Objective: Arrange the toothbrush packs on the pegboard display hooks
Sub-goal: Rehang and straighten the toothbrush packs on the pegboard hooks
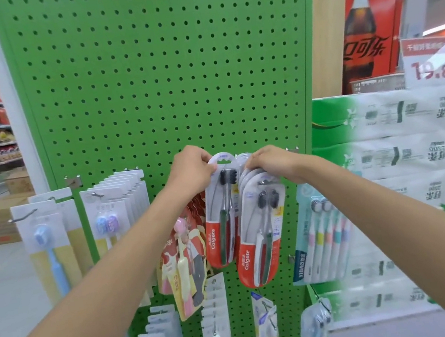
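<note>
A green pegboard [162, 71] fills the middle of the frame, its upper half bare. Toothbrush packs hang along its lower part: pale carded packs [118, 211] at lower left, a multicolour pack [322, 237] marked YIBAO at lower right. At upper right stand a Coca-Cola poster [367, 30] and a price sign [432, 64] reading 19.8.

At centre, your left hand [190, 172] pinches the top of one red Colgate pack [222, 217]. Your right hand [269, 161] clamps the tops of a fanned Colgate stack [259, 234]. Their hook is hidden behind your hands.

Risk, as I judge it: the hang hole may miss the hook tip, since you cannot see it. The fanned stack could also slide off if your right grip loosens.
</note>
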Demonstrator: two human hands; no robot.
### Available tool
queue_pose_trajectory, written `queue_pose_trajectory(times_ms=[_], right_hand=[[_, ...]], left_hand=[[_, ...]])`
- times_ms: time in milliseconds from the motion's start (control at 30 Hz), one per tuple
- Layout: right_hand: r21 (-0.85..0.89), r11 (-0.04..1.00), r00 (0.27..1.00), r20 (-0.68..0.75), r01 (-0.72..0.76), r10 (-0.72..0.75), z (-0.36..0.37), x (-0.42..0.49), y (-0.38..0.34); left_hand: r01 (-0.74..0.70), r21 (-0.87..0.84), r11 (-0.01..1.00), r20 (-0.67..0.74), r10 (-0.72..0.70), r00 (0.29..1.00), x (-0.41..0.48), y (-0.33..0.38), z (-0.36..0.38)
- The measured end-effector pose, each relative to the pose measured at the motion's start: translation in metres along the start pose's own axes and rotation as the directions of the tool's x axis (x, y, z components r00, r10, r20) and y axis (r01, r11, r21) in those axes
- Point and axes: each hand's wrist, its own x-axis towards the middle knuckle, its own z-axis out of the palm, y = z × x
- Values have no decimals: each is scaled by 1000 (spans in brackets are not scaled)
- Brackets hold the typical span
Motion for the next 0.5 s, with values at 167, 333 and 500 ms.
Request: queue_pose_trajectory(times_ms=[167, 333, 500], right_hand=[[2, 1000, 1000, 15, 16, -16, 1, 0, -2], [-12, 1000, 1000, 1, 10, -10, -2, 3, 0], [-77, 997, 998, -50, 26, -30, -8, 7, 0]], left_hand=[[-24, 0, 1000, -34, 24, 999, 3, 4, 1], [15, -42, 999, 66, -12, 998, 5, 3, 7], [124, -149, 981, 169, -98, 981, 10, -2, 11]])
